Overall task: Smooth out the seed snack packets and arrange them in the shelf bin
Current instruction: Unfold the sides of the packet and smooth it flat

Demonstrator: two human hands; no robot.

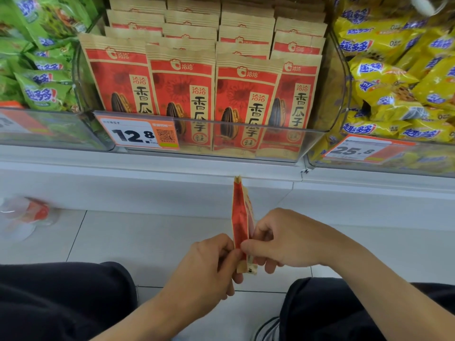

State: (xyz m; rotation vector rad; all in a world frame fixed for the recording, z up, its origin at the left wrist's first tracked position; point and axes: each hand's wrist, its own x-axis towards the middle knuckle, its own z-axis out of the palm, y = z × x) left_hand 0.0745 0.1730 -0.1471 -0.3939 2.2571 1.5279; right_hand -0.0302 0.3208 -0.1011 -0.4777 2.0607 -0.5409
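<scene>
Red seed packet (240,222) held edge-on over bare floor tiles (152,232), left hand (206,269) and right hand (283,238) pinching its lower end, well below the clear shelf bin (246,141) packed with upright packets (182,87).

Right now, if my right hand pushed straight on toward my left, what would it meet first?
The seed packet pinched edge-on between both hands, then the left hand just behind it.

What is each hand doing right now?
Left hand: pinching the seed packet near its lower end.
Right hand: pinching the same packet.
</scene>
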